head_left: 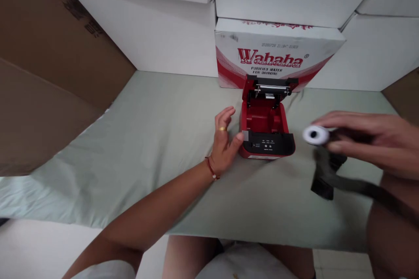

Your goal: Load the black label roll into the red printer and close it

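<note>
A small red and black printer (266,127) stands on the pale green table (157,139) with its lid open and its red paper bay empty. My left hand (225,139) rests against the printer's left side, thumb on its front corner, fingers loosely spread. My right hand (366,139) hovers to the right of the printer, above the table. Its fingers are closed on a white paper roll (314,135), whose dark core faces me. A black strap-like thing (327,174) lies under that hand, blurred.
White boxes are stacked along the back. A red and white Wahaha water carton (275,52) sits right behind the printer. Brown cardboard (49,65) leans at the left. My knees show below the table's near edge.
</note>
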`<state>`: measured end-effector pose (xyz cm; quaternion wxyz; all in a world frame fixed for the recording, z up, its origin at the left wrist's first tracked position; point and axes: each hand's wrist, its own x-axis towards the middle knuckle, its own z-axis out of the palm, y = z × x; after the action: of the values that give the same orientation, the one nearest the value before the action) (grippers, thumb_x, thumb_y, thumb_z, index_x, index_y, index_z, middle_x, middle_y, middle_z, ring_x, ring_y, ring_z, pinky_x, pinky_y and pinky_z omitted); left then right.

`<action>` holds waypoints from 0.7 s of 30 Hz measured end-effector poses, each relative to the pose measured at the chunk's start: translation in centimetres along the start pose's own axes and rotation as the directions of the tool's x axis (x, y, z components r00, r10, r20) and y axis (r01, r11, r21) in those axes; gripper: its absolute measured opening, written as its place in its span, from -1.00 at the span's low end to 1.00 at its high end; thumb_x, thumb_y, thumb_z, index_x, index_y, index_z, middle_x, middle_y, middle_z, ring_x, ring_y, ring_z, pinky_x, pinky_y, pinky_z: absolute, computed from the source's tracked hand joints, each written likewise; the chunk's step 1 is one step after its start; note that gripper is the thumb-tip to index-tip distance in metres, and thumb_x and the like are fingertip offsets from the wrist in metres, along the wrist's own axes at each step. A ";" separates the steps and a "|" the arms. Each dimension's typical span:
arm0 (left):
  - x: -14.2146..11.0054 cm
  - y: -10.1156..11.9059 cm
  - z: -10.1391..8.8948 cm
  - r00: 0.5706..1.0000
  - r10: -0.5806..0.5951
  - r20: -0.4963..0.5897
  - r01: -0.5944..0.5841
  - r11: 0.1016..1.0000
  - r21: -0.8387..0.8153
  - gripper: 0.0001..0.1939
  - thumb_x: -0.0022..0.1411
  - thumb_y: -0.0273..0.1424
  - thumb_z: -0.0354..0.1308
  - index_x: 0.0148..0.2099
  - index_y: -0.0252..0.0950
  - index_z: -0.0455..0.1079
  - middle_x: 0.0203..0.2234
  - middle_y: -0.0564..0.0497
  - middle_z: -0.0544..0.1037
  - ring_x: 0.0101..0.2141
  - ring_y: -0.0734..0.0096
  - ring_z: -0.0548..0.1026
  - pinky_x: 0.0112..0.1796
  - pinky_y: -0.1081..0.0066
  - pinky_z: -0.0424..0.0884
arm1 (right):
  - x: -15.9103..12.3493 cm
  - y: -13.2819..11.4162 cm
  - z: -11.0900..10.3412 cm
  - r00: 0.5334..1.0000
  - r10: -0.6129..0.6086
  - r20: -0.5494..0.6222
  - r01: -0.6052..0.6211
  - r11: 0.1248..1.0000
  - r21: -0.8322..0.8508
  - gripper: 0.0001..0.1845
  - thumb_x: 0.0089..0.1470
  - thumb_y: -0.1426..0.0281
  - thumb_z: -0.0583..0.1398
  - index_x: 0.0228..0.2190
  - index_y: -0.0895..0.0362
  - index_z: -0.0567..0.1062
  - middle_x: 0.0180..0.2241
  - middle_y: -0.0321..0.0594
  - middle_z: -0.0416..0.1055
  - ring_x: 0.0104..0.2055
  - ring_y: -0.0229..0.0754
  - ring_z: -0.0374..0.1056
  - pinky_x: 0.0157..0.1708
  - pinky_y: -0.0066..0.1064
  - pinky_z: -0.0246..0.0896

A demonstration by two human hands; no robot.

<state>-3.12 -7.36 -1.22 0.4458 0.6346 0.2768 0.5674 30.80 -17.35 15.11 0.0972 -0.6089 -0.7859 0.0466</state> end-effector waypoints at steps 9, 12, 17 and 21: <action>-3.0 2.2 0.7 0.800 0.470 0.372 -0.584 0.752 0.306 -0.19 0.38 0.01 0.36 0.56 0.11 0.23 0.35 -0.04 0.62 0.39 -0.04 0.54 0.62 -0.13 -0.14 | 11.5 -9.0 5.1 0.991 0.025 0.134 -0.004 0.988 -0.155 -0.65 0.37 0.28 0.24 0.09 0.05 0.68 0.07 -0.04 0.68 -0.06 0.07 0.61 -0.16 -0.20 0.43; -2.9 2.6 0.9 0.796 0.384 0.469 -0.546 0.789 0.280 -0.31 0.41 -0.09 0.37 0.51 0.11 0.32 0.31 0.02 0.67 0.36 0.00 0.60 0.63 -0.14 -0.24 | 12.6 -9.9 5.6 0.981 0.094 0.170 -0.053 0.971 -0.233 -0.62 0.37 0.37 0.19 0.11 0.07 0.68 0.11 0.01 0.68 -0.12 0.08 0.62 -0.24 -0.19 0.38; -2.2 3.6 1.5 0.698 0.565 0.439 -0.716 0.546 0.436 -0.55 0.43 -0.33 0.29 0.32 -0.03 0.50 0.13 0.03 0.78 0.23 0.11 0.71 0.62 -0.14 -0.03 | 13.4 -10.5 5.7 0.972 0.160 0.174 -0.097 0.942 -0.320 -0.63 0.35 0.39 0.21 0.09 0.05 0.70 0.02 0.02 0.72 -0.14 0.09 0.63 -0.31 -0.22 0.33; -2.1 4.5 1.7 0.674 0.591 0.443 -0.725 0.412 0.552 -0.71 0.51 -0.37 0.18 0.20 -0.15 0.57 0.02 0.06 0.81 0.16 0.28 0.72 0.58 0.01 0.18 | 14.0 -10.9 5.9 0.955 0.212 0.207 -0.129 0.926 -0.355 -0.59 0.36 0.38 0.20 0.13 0.08 0.69 0.08 0.11 0.70 -0.01 0.20 0.65 -0.28 -0.21 0.36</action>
<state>-2.58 -11.57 1.81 -0.0627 0.8561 0.1529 0.4896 15.92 -6.36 12.76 -0.1094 -0.6726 -0.7318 -0.0070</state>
